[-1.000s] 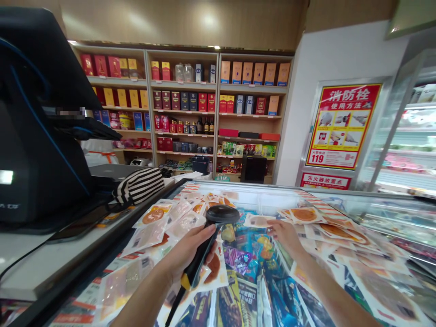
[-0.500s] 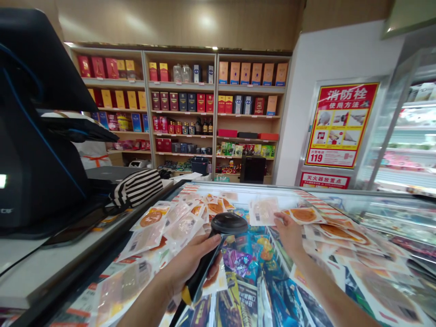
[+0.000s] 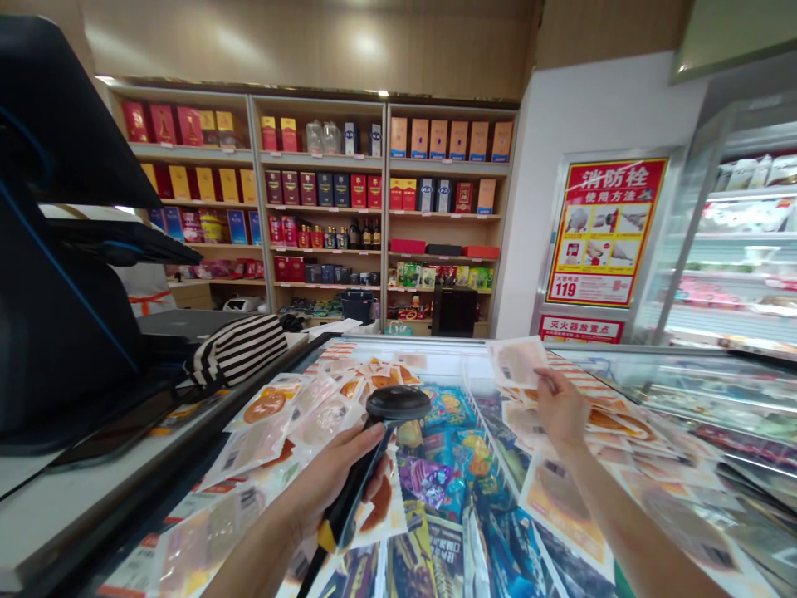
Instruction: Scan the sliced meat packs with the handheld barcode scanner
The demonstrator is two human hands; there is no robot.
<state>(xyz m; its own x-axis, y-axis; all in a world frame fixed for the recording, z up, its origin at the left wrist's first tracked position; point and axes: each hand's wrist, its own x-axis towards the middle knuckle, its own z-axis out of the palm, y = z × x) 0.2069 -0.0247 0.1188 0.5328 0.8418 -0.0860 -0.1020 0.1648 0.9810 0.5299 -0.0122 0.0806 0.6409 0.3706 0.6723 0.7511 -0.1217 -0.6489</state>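
My left hand (image 3: 339, 477) is wrapped round the handle of a black barcode scanner (image 3: 398, 404), whose head points away from me over the freezer's glass top. Between its fingertips, my right hand (image 3: 560, 405) pinches the edge of a flat clear food packet (image 3: 516, 362), raised above the right-hand pile. Many similar packets lie loosely on the glass: a left pile (image 3: 324, 419) beside my left hand and a right pile (image 3: 641, 448) beneath and beyond my right forearm. Several show orange-brown contents and printed barcodes.
Under the glass lie colourful ice-cream wrappers (image 3: 429, 477). A checkout terminal (image 3: 56, 249) stands at the left, near a striped black-and-white bag (image 3: 237, 349) and a dark phone (image 3: 115, 428). Shelves of boxed bottles (image 3: 324, 189) line the back wall, with a red fire-hydrant poster (image 3: 607, 232) at right.
My right hand has carried the packet rightward and up, from over the middle of the glass to above the right pile. My left hand keeps holding the scanner. The view has shifted slightly.
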